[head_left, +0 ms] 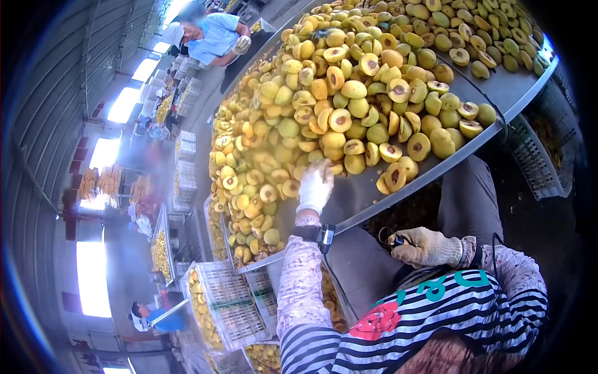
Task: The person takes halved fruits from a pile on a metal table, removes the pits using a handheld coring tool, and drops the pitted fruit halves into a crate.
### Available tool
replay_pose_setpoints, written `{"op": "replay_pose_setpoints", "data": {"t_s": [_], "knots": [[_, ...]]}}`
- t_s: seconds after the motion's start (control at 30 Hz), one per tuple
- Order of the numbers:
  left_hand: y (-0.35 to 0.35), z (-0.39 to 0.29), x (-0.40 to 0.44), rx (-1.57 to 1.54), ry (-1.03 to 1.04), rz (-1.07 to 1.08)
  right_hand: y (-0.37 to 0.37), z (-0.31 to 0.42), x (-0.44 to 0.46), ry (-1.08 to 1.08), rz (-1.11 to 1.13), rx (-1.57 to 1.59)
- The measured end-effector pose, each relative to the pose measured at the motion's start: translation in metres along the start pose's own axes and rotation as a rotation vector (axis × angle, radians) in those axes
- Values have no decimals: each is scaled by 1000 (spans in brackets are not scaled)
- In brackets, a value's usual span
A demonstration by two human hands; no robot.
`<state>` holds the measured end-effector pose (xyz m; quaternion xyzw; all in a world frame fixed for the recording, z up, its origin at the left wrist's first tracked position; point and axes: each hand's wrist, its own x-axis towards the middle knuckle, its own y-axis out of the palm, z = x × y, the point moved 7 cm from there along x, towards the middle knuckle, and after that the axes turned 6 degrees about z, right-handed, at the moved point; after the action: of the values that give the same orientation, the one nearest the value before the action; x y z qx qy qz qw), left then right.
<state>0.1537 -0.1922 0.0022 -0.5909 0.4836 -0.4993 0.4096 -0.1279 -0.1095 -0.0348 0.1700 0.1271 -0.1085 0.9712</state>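
My left hand (316, 187), in a white glove, reaches over the metal table (352, 198) to the near edge of a heap of yellow peaches (354, 89). Its fingers stretch out and touch the fruit, with no firm hold visible. Many peaches are cut in half, and brown pits or pit hollows show in the cut faces. Near my lap, below the table edge, my right hand (427, 246) wears a tan knit glove. It is closed around a small black-handled tool (397, 240) with a thin curved metal loop at its end.
A raised metal rim (436, 163) runs along the table's near side. White plastic crates (233, 305) of peaches stand at my left, another crate (539, 153) at the right. A co-worker in a blue shirt (215, 38) is across the table. A dark cable (476, 87) lies over the tabletop.
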Motion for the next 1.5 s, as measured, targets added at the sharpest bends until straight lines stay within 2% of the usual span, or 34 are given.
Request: {"op": "replay_pose_setpoints", "data": {"t_s": [0.03,0.13,0.17,0.23,0.33,0.43,0.53,0.57,0.67,0.7,0.8,0.9,0.93,0.97,1.0,1.03,1.07,1.1,1.13,1.2,1.23,1.33,1.43,1.47,1.5], "knots": [[12,-1,7,67,-53,41,-2,-2,-2,-8,-6,30],[33,3,12,-142,-325,186,-8,0,-7,-13,-28,126],[31,0,8,-122,-294,104,-7,1,-7,-8,-26,154],[50,22,2,-455,-441,147,-3,-5,4,-21,-15,127],[43,17,-12,-351,-424,223,6,-3,12,6,-3,36],[24,-8,-18,-83,-297,230,10,1,12,39,-55,-20],[18,-14,-25,-85,-400,401,9,-4,10,-12,-41,135],[36,0,-37,-216,-392,325,8,-3,7,-30,-73,167],[29,-11,-48,-282,-462,357,9,-1,6,1,-131,157],[42,-1,-56,-535,-406,218,10,5,7,-27,-149,167],[7,-56,-78,-1160,-349,121,1,19,13,-83,-279,202],[-21,-101,-109,-1297,-218,-5,11,35,30,-131,-199,334],[-33,-111,-114,-1206,-120,-119,19,36,36,-151,-148,340],[-27,-113,-122,-1421,-233,-205,26,32,41,-126,-118,362],[-17,-115,-130,-1632,-347,-297,24,27,44,-88,-169,271],[1,-109,-141,-1714,-529,-309,22,23,47,-51,-219,177],[7,-106,-146,-1792,-576,-319,20,19,50,-14,-268,81],[13,-104,-148,-1870,-620,-329,15,33,48,-225,-388,-112],[18,-102,-150,-1949,-660,-337,11,41,43,-273,-450,-301],[8,-103,-147,-1645,-583,-286,7,60,30,-332,-561,-562],[0,-108,-145,-1585,-610,-248,7,62,31,-449,-577,-644],[0,-115,-142,-1065,-463,-175,11,63,38,-355,-549,-911],[36,-116,-157,-1926,-753,-256,11,54,42,-386,-547,-941],[36,-114,-158,-1864,-696,-321,13,52,43,-408,-532,-929],[35,-114,-158,-1798,-638,-379,16,44,48,-281,-362,-814]]}}
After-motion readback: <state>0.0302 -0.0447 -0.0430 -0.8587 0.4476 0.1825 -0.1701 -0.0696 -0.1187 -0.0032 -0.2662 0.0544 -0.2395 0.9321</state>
